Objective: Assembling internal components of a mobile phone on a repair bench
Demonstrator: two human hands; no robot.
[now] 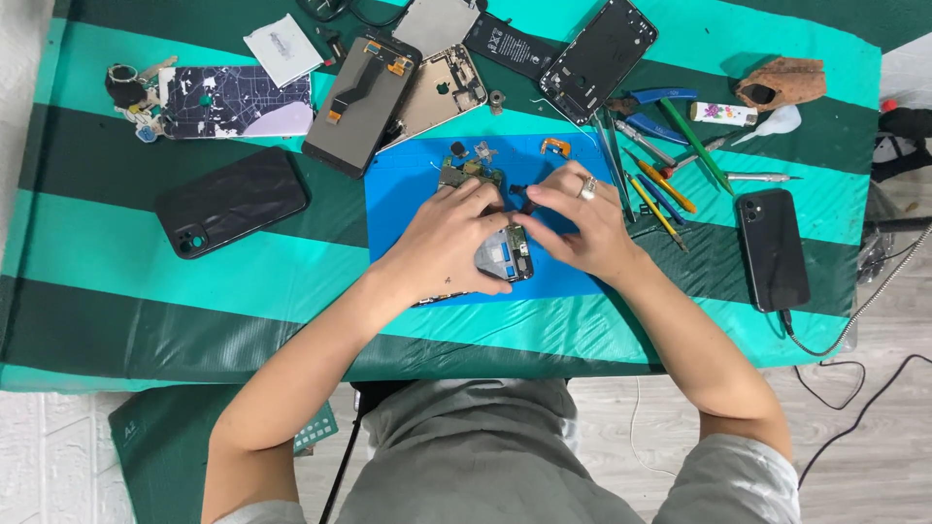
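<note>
Fingers of both the left hand [442, 243] and right hand [578, 223] pinch a small phone part [505, 255] over the blue mat [408, 184]. Too hard a squeeze could bend it, or send it skidding among the loose pieces [471, 167].

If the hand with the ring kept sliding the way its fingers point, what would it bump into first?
The right hand points left across the blue mat, so it would almost at once meet the left hand, whose fingers already close on the same small phone part. Height is hard to judge.

hidden: the left hand [442, 243] and right hand [581, 221] cover most of the phone part [505, 256]
too small: bits [473, 152] on the blue mat [408, 184]
cut off: far cable [330, 8], right bag [908, 136]
</note>
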